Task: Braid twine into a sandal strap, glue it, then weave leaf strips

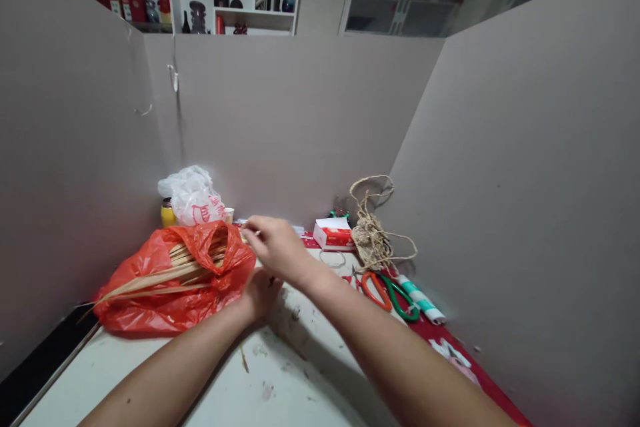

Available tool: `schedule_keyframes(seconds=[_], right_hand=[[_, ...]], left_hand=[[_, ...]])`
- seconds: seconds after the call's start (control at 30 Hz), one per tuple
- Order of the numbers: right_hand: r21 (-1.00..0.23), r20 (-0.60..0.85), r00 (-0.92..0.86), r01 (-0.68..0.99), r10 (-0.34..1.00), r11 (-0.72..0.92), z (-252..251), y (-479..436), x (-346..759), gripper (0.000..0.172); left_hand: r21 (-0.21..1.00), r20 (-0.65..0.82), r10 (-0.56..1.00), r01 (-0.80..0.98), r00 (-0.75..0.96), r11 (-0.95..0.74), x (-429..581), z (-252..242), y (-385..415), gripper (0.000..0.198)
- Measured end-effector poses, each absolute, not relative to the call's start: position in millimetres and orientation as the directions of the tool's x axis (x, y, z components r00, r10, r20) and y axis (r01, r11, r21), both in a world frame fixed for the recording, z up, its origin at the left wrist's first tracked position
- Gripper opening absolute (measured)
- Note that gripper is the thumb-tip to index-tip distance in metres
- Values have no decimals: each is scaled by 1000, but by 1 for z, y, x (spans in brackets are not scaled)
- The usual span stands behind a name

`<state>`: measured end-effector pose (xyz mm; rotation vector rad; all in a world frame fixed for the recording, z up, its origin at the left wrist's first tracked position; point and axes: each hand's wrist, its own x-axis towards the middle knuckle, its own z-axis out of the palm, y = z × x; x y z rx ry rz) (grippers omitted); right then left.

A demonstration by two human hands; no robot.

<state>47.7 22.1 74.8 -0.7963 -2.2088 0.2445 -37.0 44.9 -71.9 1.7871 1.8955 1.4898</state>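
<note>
A red plastic bag (170, 280) lies on the left of the table with several thin bamboo strips (165, 277) sticking out of it. My right hand (277, 247) is just right of the bag's mouth, fingers pinched on a thin pale strip end. My left hand (260, 293) sits lower, partly hidden under my right wrist, at the bag's edge; its fingers are curled but mostly hidden.
A white plastic bag (193, 197) and a yellow bottle (167, 213) stand behind the red bag. To the right lie a red and white box (334, 235), a twine bundle (373, 237), orange and green scissors (390, 293) and a small tube (423, 300). Grey partition walls (525, 180) enclose the table.
</note>
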Motion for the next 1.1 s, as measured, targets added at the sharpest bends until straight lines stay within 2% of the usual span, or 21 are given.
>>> schedule_keyframes(seconds=[0.1, 0.17, 0.3, 0.43, 0.53, 0.63, 0.8, 0.87, 1.0, 1.1], right_hand=[[-496, 593, -357, 544, 721, 677, 61, 48, 101, 22], [-557, 556, -295, 561, 777, 612, 39, 66, 121, 35], [-649, 410, -356, 533, 840, 542, -12, 87, 120, 46], [-724, 297, -408, 493, 863, 482, -41, 95, 97, 43], [-793, 214, -394, 464, 894, 395, -51, 101, 86, 38], [-868, 79, -371, 431, 925, 247, -62, 105, 84, 25], [-941, -131, -386, 338, 913, 8, -75, 103, 90, 27], [-957, -150, -400, 287, 904, -32, -76, 100, 93, 28], [-983, -106, -425, 179, 899, -31, -71, 97, 97, 45], [-990, -80, -452, 136, 888, -20, -68, 96, 99, 41]], left_hand=[[824, 378, 924, 480, -67, -302, -34, -75, 45, 30], [885, 323, 946, 353, 6, -304, -36, -74, 47, 29], [954, 245, 968, 166, 48, -250, -39, -67, 49, 34], [977, 189, 979, 83, 74, -195, -40, -65, 49, 35], [980, 182, 981, 74, 70, -187, -39, -68, 52, 36], [967, 220, 974, 116, 60, -225, -39, -71, 53, 32], [907, 339, 938, 241, 71, -346, -37, -73, 48, 13], [890, 358, 930, 272, 80, -365, -37, -72, 45, 13], [887, 354, 931, 285, 89, -364, -38, -69, 44, 20], [898, 334, 938, 273, 86, -345, -40, -67, 47, 23]])
